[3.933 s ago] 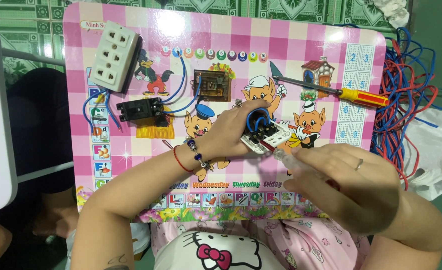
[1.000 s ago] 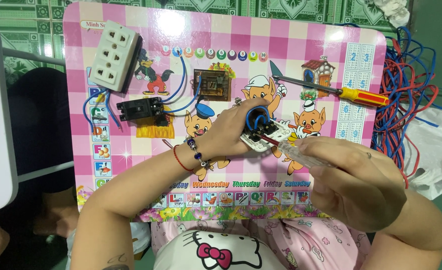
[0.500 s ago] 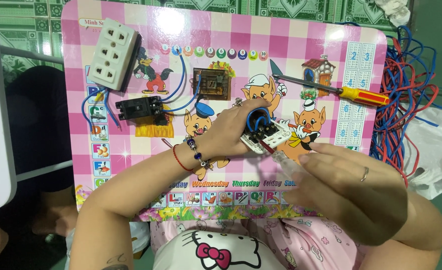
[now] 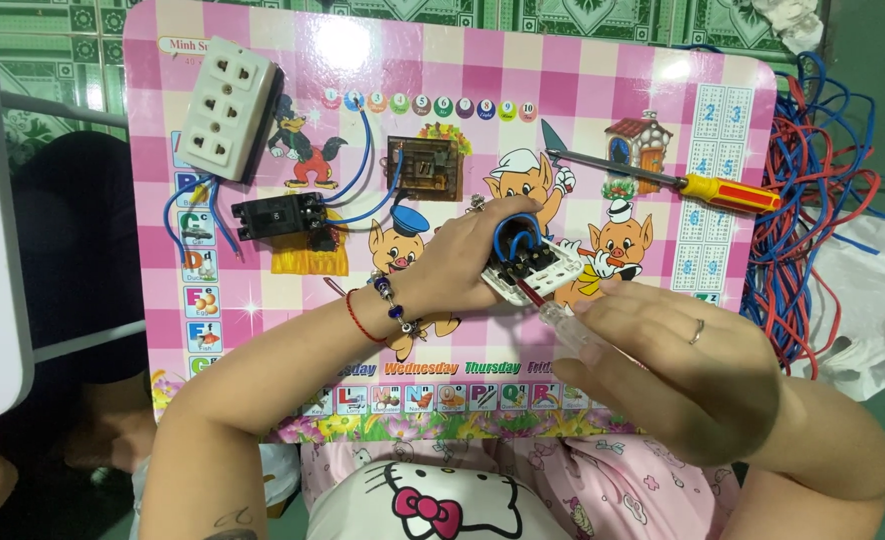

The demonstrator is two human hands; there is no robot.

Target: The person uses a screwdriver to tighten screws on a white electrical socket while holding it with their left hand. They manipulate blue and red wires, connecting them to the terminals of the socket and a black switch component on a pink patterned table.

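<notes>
A small white plastic switch module (image 4: 535, 268), turned back-side up with short blue wires (image 4: 511, 232) looping out of it, lies near the middle of the pink checked cartoon tabletop (image 4: 583, 90). The left hand (image 4: 468, 262) pins it down, its grip narrow, fingers curled over the module's left edge and the wire loop. The right hand (image 4: 673, 360) is wrapped tight around a clear-handled tester screwdriver (image 4: 563, 322), whose red-sleeved tip meets the module's near edge. The step in hand looks like tightening or loosening a terminal screw; the next move would call for keeping the tip seated and the module pinned while the handle turns.

Left of the module sits a black circuit breaker (image 4: 281, 215) with blue leads, and beyond it, toward the top left corner, a white three-outlet socket block (image 4: 225, 108). Just above the module stands a brown square component (image 4: 425, 168). To the module's upper right lies a yellow-and-red-handled screwdriver (image 4: 663, 180), well apart, and past the tabletop's right edge a tangle of red and blue wires (image 4: 808, 200).
</notes>
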